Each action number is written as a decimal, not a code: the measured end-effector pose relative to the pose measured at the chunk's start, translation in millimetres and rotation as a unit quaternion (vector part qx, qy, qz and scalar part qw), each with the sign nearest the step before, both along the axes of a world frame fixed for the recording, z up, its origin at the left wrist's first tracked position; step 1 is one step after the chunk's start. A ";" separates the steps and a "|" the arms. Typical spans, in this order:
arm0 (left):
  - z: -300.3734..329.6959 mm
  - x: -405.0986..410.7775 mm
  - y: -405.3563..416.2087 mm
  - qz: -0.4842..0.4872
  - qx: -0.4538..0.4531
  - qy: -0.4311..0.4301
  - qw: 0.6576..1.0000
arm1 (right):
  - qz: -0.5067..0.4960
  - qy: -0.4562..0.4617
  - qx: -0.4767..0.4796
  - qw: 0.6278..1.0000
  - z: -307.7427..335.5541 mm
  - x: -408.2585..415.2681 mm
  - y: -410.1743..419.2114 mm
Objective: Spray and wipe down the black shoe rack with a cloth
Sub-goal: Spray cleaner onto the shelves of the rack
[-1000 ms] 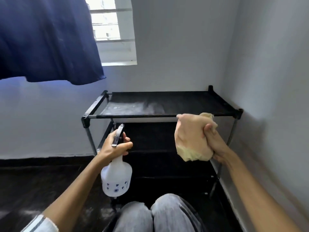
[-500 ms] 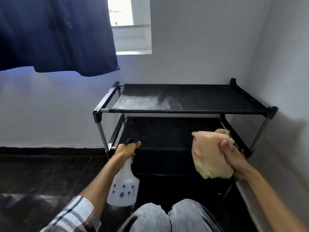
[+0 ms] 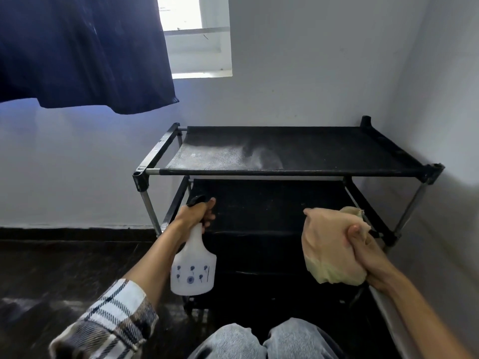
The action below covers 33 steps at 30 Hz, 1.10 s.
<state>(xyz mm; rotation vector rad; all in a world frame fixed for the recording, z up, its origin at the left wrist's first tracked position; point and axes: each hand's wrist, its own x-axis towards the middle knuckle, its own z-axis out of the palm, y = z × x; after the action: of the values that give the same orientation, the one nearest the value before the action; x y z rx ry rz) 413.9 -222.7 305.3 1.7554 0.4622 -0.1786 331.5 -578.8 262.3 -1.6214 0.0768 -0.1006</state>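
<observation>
The black shoe rack (image 3: 324, 149) stands in the room's corner, with a fabric top shelf and lower shelves in shadow. A pale wet patch covers the left half of the top shelf. My left hand (image 3: 195, 214) grips the black trigger head of a white spray bottle (image 3: 193, 270) with small blue flowers, held in front of the second shelf, nozzle toward the rack. My right hand (image 3: 368, 251) is closed on a bunched beige cloth (image 3: 329, 250), held before the rack's right side below the top shelf.
A dark blue fabric (image 3: 83, 50) hangs at the upper left beside a bright window (image 3: 197, 35). White walls close in behind and to the right of the rack. The floor (image 3: 64, 275) is dark. My knees in grey jeans (image 3: 259, 340) are at the bottom.
Both hands have dropped from the top shelf's front bar to the level of the second shelf. The view has shifted, so the rack sits higher and further right in the frame.
</observation>
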 end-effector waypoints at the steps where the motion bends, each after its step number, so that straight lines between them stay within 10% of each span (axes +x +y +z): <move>1: 0.0 -0.4 -3.7 -0.008 -0.004 0.006 1.000 | -0.003 0.001 0.005 1.000 -1.0 -1.0 0.2; 33: 2.5 -11.6 -103.4 -0.103 0.055 0.126 0.985 | -0.035 0.004 0.049 0.998 -15.1 -21.5 -30.7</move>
<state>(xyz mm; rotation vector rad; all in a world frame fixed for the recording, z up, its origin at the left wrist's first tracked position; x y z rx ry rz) 402.3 -326.1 307.7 1.8982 0.4779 -0.5351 309.9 -609.5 247.2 -1.5213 0.1432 -0.1421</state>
